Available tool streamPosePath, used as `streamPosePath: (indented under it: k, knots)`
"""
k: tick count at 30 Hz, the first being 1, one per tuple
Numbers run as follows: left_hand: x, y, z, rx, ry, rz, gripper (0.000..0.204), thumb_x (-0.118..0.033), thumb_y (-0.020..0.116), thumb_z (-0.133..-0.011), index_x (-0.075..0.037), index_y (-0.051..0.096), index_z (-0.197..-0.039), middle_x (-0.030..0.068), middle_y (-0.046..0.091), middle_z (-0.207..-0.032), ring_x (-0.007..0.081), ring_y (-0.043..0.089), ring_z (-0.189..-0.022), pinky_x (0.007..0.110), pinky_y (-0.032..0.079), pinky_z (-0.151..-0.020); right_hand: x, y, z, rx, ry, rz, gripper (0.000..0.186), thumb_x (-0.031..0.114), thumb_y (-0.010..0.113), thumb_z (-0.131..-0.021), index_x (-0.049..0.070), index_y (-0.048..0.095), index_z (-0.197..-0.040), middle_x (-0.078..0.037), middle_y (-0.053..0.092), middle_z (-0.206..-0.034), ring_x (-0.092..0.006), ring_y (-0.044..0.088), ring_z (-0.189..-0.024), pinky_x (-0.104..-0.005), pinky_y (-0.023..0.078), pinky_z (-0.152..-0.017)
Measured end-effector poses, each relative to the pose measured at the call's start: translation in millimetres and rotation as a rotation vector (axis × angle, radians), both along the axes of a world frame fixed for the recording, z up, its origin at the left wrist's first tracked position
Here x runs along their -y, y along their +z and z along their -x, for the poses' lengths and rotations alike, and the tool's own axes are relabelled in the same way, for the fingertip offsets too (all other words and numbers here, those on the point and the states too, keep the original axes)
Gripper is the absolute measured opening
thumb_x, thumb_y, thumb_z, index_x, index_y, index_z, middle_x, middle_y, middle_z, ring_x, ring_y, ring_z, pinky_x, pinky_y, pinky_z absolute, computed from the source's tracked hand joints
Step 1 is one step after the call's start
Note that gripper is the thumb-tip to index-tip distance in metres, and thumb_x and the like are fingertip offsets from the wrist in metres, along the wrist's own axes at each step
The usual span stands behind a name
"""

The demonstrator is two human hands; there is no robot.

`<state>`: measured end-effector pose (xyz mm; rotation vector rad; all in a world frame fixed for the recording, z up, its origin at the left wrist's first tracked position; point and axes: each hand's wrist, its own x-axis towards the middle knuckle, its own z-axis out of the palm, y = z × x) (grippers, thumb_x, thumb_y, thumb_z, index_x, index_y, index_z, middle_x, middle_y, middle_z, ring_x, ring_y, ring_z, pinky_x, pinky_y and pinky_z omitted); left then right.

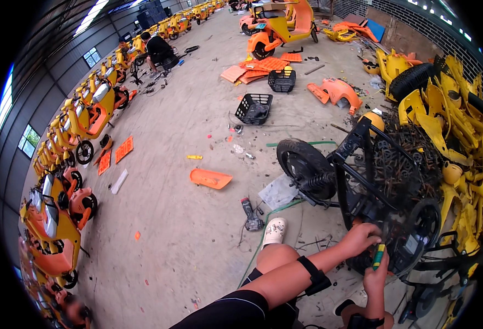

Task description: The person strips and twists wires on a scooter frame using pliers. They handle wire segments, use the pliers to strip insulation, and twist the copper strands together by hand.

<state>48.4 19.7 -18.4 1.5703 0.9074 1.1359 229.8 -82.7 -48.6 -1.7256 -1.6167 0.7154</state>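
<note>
"Green and yellow, that handle [380, 256]: which hand has it?"

"My right hand [375, 277] does, fingers closed around it, near on the right, beside the black frame [341, 183]."

"And the left hand [363, 239]?"

"Just to the left and a little farther, fingers bent at the frame's near end; whether they pinch anything, I cannot tell."

"What lies around you?"

"A cordless power tool [251, 216] on the floor [170, 236] to the left, near my shoe [275, 231]; yellow panels [432, 126] heaped at right, beyond the frame."
</note>
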Motion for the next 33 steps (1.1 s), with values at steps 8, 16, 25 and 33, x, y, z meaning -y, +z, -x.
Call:
streamPosePath:
  k: [8,16,25,33]
  knots:
    - [-9.3,1.1,33.1,0.038,-0.058,0.086,0.018,-0.006,0.072,-0.087,0.002,0.069,-0.103,0.0155,0.071,-0.09,0.0262,0.071,-0.084,0.036,0.055,-0.076,-6.0,9.4,45.1,0.081,-0.085,-0.001,0.077,-0.013,0.05,-0.071,-0.001,0.039,-0.146,-0.026,0.048,-0.138,-0.0427,0.047,-0.132,-0.0435,0.035,-0.112]
    - [-16.6,-4.7,61.0,-0.013,-0.043,0.038,0.019,-0.012,0.069,-0.09,0.0,0.069,-0.105,0.0188,0.071,-0.095,0.0354,0.069,-0.09,0.04,0.053,-0.08,-9.2,8.8,80.6,0.076,-0.111,-0.018,0.078,-0.015,0.048,-0.071,0.0,0.039,-0.147,-0.025,0.048,-0.138,-0.0435,0.047,-0.131,-0.0431,0.035,-0.111]
    - [-11.4,-5.8,76.5,-0.039,0.017,-0.046,0.017,-0.011,0.069,-0.09,-0.001,0.069,-0.104,0.0193,0.069,-0.096,0.0392,0.066,-0.092,0.043,0.053,-0.08,-9.5,4.5,103.5,-0.035,-0.07,-0.042,0.08,-0.015,0.048,-0.071,0.0,0.037,-0.149,-0.024,0.046,-0.141,-0.0394,0.048,-0.132,-0.0397,0.037,-0.11]
    - [-6.5,-11.4,65.2,-0.023,0.103,-0.037,0.018,-0.011,0.069,-0.09,-0.001,0.068,-0.105,0.0187,0.068,-0.094,0.0386,0.065,-0.088,0.042,0.051,-0.079,-11.0,-4.9,93.7,-0.113,-0.049,0.03,0.079,-0.014,0.048,-0.074,0.001,0.035,-0.151,-0.023,0.047,-0.142,-0.0376,0.047,-0.133,-0.0391,0.038,-0.11]
